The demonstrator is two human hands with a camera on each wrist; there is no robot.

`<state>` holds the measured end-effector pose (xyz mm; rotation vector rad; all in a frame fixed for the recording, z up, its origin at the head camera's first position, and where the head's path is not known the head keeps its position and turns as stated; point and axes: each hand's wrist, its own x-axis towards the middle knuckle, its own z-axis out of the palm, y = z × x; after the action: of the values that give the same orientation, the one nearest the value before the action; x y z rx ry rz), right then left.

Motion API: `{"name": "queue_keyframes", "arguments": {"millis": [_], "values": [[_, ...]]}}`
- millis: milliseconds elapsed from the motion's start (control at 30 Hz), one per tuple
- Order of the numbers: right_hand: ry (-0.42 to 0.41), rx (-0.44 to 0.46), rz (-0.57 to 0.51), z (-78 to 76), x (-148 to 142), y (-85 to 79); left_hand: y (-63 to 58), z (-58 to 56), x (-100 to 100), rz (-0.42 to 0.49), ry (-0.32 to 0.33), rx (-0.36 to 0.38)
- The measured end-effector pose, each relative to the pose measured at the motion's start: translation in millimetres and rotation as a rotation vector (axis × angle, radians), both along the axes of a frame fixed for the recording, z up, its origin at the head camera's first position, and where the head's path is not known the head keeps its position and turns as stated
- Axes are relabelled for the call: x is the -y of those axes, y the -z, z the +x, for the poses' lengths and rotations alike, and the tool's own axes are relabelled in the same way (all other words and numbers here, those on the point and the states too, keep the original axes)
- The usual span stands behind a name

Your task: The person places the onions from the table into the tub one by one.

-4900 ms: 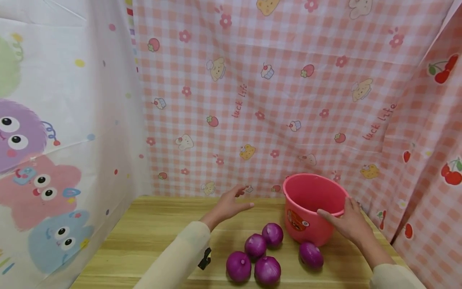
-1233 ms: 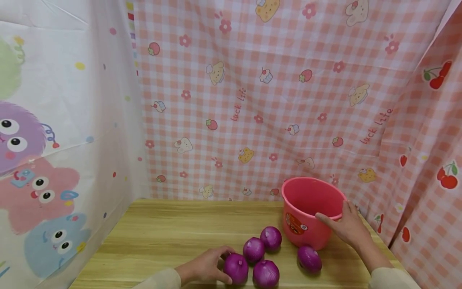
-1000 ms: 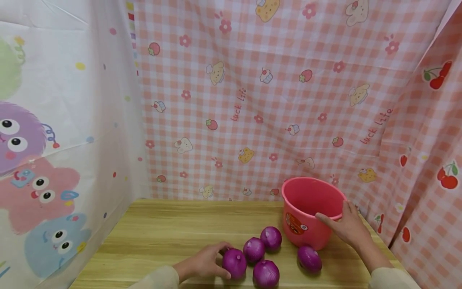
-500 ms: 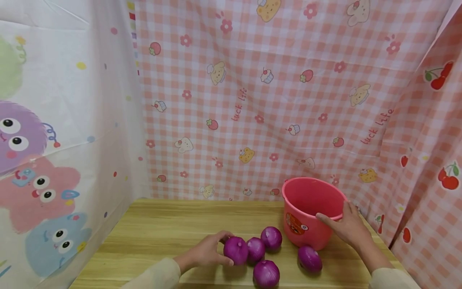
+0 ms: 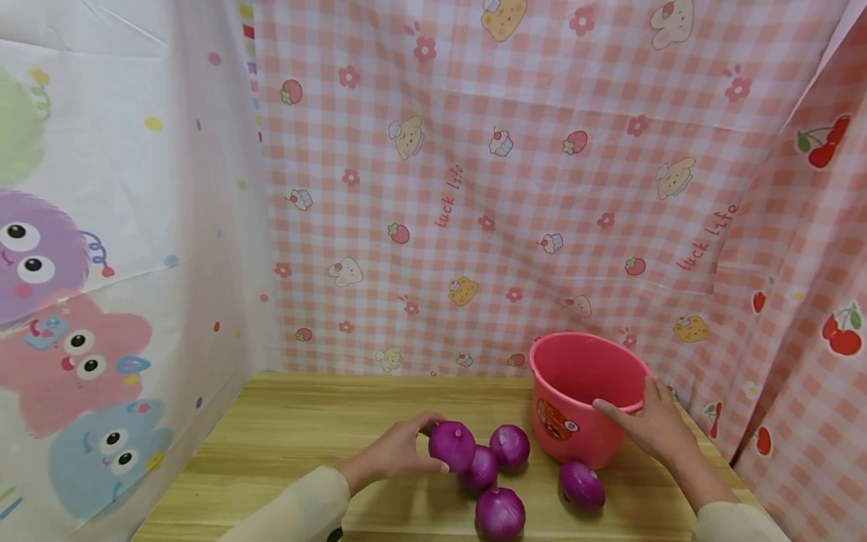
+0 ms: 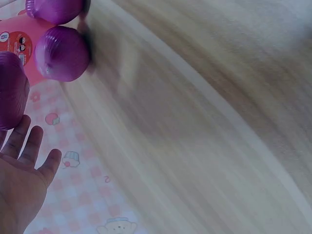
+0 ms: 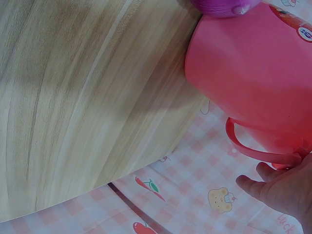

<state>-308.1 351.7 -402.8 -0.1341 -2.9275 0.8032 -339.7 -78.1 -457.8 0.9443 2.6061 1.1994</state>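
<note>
My left hand (image 5: 398, 450) holds a purple onion (image 5: 452, 446) between thumb and fingers, raised over the table. In the left wrist view, the fingertips of the left hand (image 6: 22, 180) lie against the side of that onion (image 6: 10, 92). Just under and beside it, other purple onions sit on the wood: one partly covered onion (image 5: 481, 471), one farther back (image 5: 509, 447) and one nearer me (image 5: 500, 514). My right hand (image 5: 653, 425) grips the rim of an upright pink bucket (image 5: 576, 421), thumb at the near side. The right wrist view shows its fingers beside the bucket's handle (image 7: 258, 153).
Another purple onion (image 5: 582, 486) lies on its side in front of the bucket. The wooden table (image 5: 305, 421) ends at a pink checked curtain (image 5: 379, 248) at the back. A white cartoon curtain (image 5: 203, 316) hangs on the left, a cherry-print curtain (image 5: 799, 354) on the right.
My left hand came down from above the table, took hold of the leftmost onion, then lifted it up and away from me. The right hand has stayed on the bucket.
</note>
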Motion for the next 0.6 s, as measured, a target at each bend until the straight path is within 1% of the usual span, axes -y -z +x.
{"name": "queue_keyframes", "arguments": {"millis": [167,433,600], "values": [[-0.001,-0.002,0.001,-0.7,-0.4,0.8,-6.5,-3.1,-4.0,0.015,-0.004,-0.007],[0.002,0.007,-0.005,0.2,0.2,-0.8,-18.7,-8.9,-17.8,0.052,-0.044,-0.012],[-0.002,0.004,-0.005,0.1,0.3,-1.2,-26.8,-10.8,-26.9,0.043,-0.063,-0.015]]}}
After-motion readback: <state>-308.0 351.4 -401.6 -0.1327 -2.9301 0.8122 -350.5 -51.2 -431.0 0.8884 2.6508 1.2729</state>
